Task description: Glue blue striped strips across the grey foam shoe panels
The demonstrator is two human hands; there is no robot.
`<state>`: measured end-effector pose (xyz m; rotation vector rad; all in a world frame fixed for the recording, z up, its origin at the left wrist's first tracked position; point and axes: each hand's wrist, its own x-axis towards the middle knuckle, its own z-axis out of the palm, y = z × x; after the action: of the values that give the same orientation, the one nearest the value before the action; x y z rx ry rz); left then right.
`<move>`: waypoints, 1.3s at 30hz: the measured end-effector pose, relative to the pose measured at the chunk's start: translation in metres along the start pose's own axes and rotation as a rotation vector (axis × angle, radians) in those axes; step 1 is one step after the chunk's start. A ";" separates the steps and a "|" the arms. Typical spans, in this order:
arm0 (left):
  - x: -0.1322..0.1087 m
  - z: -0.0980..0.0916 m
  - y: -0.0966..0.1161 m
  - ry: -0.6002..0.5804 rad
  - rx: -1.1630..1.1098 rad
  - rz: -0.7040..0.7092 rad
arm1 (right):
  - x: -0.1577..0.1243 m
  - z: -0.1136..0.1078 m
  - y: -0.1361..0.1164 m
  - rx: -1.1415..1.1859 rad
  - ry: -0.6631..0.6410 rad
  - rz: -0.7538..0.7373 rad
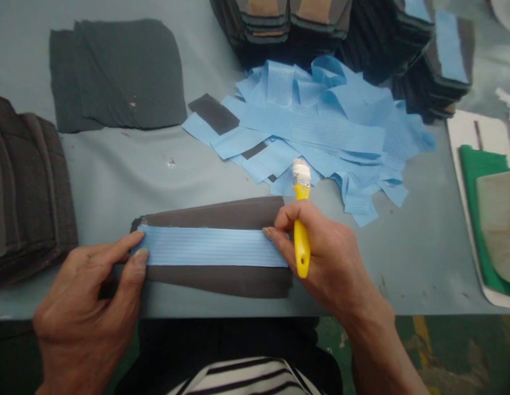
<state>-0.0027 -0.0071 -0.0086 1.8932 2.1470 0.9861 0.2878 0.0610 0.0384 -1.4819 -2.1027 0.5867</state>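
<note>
A dark grey fabric piece point(222, 280) lies across the front of the table with a blue ribbed strip point(209, 247) laid along its middle. My left hand point(90, 296) presses the strip's left end with its fingertips, fingers extended. My right hand point(321, 258) touches the strip's right end with its fingers while gripping a yellow-handled brush point(301, 219), whose white bristle head points away from me.
A loose heap of blue strips point(321, 126) lies behind. Stacks of dark pieces stand at the back point(362, 33) and at the left point(28, 186). Flat dark fabric point(115, 77) lies at back left. A white board with a green tray point(481, 181) sits at right.
</note>
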 end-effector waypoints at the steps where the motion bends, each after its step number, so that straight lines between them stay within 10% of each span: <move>1: 0.000 -0.001 0.002 -0.008 0.019 0.015 | -0.001 0.001 0.000 -0.001 0.013 -0.001; 39: -0.002 0.002 0.003 0.016 0.076 0.108 | -0.020 0.004 0.019 -0.373 0.196 -0.128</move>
<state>0.0009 -0.0078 -0.0088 2.0630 2.1400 0.9543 0.3045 0.0476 0.0208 -1.5087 -2.2098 -0.0033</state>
